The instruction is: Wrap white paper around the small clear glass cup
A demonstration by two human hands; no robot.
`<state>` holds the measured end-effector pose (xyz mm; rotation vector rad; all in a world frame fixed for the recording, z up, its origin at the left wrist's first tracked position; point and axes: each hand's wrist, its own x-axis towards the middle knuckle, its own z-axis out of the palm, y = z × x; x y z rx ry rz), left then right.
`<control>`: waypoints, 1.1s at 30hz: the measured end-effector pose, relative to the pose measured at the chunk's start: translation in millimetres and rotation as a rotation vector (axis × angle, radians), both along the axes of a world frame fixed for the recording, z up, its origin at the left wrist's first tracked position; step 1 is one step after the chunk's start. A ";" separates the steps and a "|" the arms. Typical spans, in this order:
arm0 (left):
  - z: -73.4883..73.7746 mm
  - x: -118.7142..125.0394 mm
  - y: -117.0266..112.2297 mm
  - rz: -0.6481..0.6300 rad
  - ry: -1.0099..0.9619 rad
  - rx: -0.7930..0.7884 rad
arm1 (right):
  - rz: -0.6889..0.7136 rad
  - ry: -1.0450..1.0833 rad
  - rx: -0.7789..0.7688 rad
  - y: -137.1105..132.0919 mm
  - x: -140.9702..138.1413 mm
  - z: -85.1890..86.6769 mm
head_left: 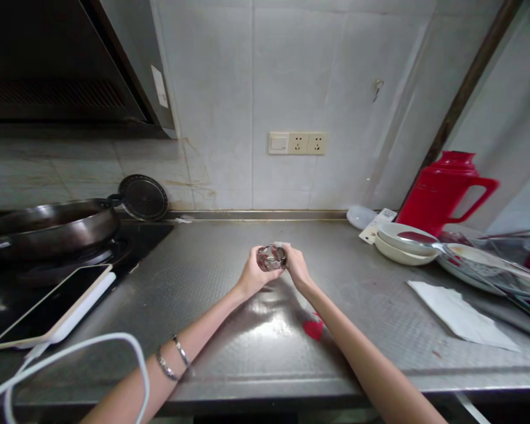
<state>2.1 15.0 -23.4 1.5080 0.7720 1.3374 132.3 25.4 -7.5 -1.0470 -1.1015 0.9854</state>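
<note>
At the right of the frame, a red flask (441,191) stands behind stacked bowls (400,253), with a tissue (461,315) spread on the tabletop (168,300) below them. At the left, a pan (75,227) sits on the hob (155,237), a phone (53,303) lower down. A white cable (115,337) loops across my left forearm (214,318); my right forearm (371,350) partly covers something red (312,327). Marks on the hood (48,53) sticker (159,86) and the card (377,225) are too small to read. Mid-frame, my arms converge: my left hand (252,274) curls around a glass (271,259), my right hand (297,266) gripping its right side, fingers bent.
</note>
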 end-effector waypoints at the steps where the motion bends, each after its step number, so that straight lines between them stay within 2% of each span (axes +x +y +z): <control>1: 2.9 0.0 -1.1 -0.002 -0.027 -0.010 | -0.004 -0.010 0.024 -0.8 0.2 1.1; 5: 9.8 0.6 -4.6 -0.080 -0.067 -0.039 | -0.029 0.012 0.059 1.0 -1.0 -0.3; 9: 4.6 0.2 -2.5 -0.130 -0.018 0.004 | 0.101 0.224 -0.061 5.6 -2.3 -2.2; 13: -2.1 -3.4 0.7 -0.107 0.115 0.030 | 0.202 0.366 -0.161 2.7 -4.4 2.1; 18: -1.7 -3.5 -3.3 -0.005 0.238 0.054 | 0.150 0.384 -0.202 -5.4 -6.4 6.4; 24: 3.2 3.9 -9.5 0.281 0.304 0.093 | 0.113 0.353 -0.134 -5.2 -11.9 0.7; 27: 3.3 5.8 -10.8 0.354 0.314 0.091 | 0.089 0.373 -0.150 -3.8 -16.9 -4.0; 30: 2.4 6.4 -11.8 0.311 0.313 0.067 | 0.065 0.403 -0.173 -1.1 -17.8 -7.0; 33: 2.0 5.8 -11.3 0.160 0.286 0.024 | 0.042 0.401 -0.183 4.0 -10.9 -7.1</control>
